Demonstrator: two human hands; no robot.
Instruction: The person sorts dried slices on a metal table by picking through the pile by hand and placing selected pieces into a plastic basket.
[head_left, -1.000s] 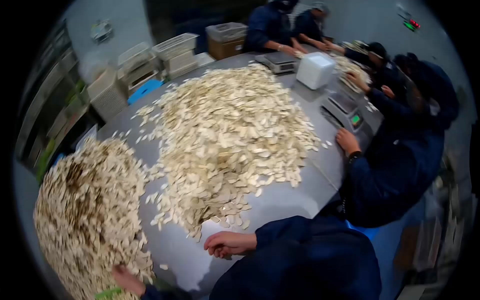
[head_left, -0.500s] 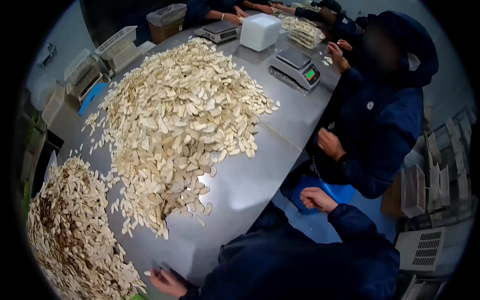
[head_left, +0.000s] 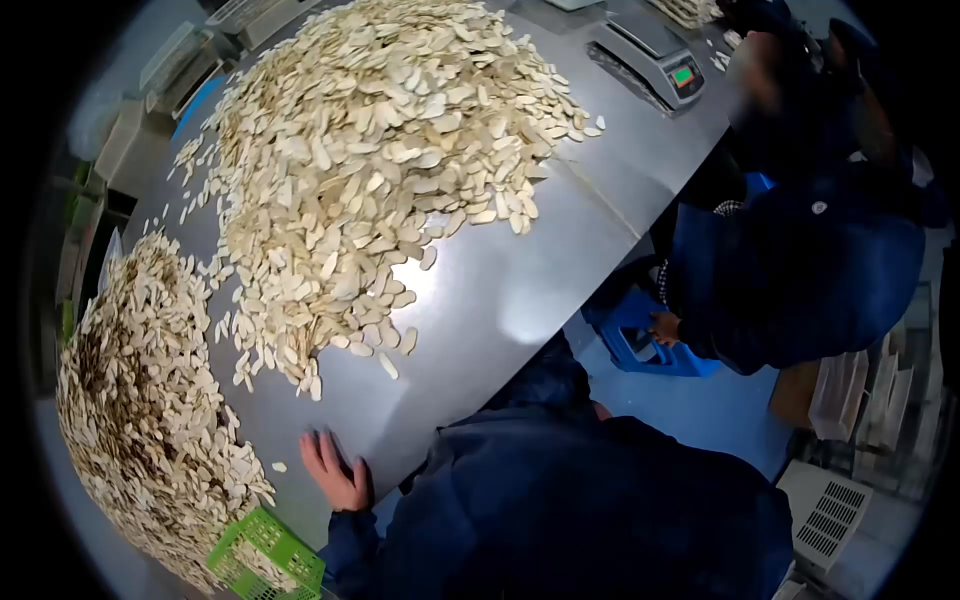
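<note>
My left hand [head_left: 338, 480] lies on the steel table [head_left: 480, 300] near its front edge, fingers stretched out and holding nothing. Just to its left is a single pale dried slice [head_left: 279, 467]. Below that hand stands a green perforated basket [head_left: 268, 555] with some slices in it. Only a sliver of my right hand [head_left: 601, 411] shows beside my dark blue jacket; its fingers are hidden. Beyond my left hand spreads a large heap of pale slices [head_left: 360, 160], and a second, browner heap [head_left: 150, 410] lies at the left.
A digital scale [head_left: 655, 70] with a green display sits at the far right of the table. To my right a co-worker in dark blue bends over, a hand [head_left: 665, 328] at a blue stool [head_left: 640, 345]. Plastic bins [head_left: 135, 150] line the far left; a white vented box [head_left: 825, 510] is at lower right.
My view has tilted down. My left hand now lies flat, away from the slice near its fingertips. My right hand has dropped mostly out of sight. The co-worker has bent toward the stool.
</note>
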